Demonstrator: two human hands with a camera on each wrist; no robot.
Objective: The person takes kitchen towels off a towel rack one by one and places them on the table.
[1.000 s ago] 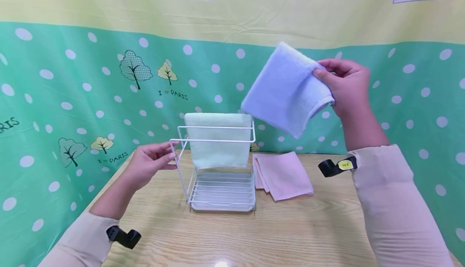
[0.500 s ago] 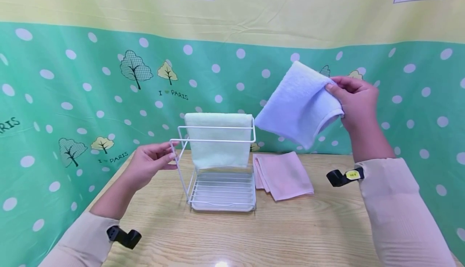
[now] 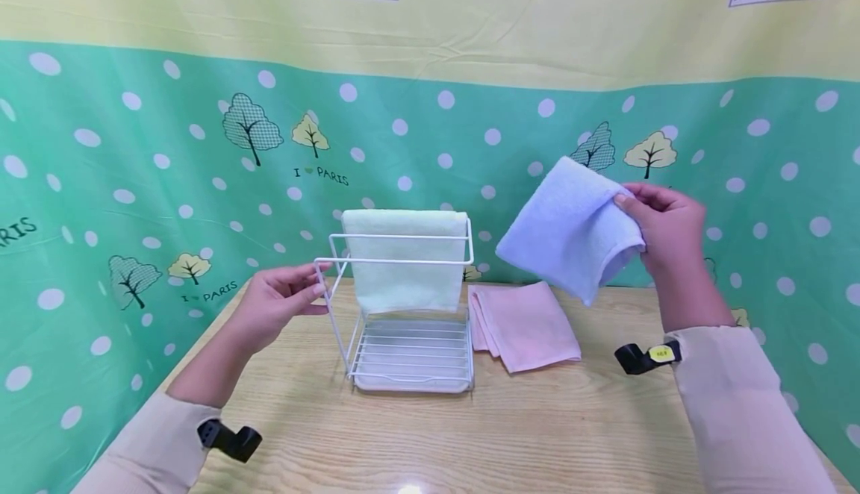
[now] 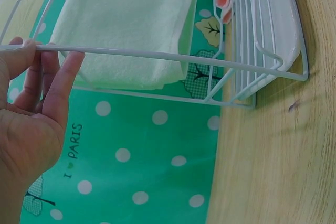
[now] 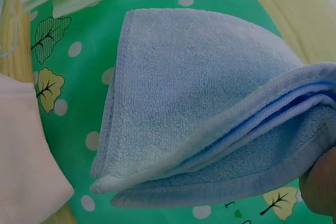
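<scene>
So the left hand [image 3: 278,304] has thumb and fingers pinched on the upper left side of a white wire rack [image 3: 396,260], and the left wrist view shows the fingertips right up against the thin frame. The right hand [image 3: 665,229] grips a folded blue towel [image 3: 571,225] by its right side, thumb on the near face. That towel is up in the air, off to the right of the rack and well apart from it, tilted with one corner hanging low. From the right wrist you can see the folded layers bunching and curving toward the grip, with just a bit of the hand at the edge. There's a pale green towel [image 3: 406,285] hanging over the back top of the rack, and two bare bars run across in front of it. Down at the base there's a wire grate with a white tray [image 3: 411,385] under it. A folded pink towel [image 3: 527,330] lies on the wooden table [image 3: 470,442], just beside the rack on its right. Behind everything is a green and yellow curtain [image 3: 470,180] with white dots and little trees.
</scene>
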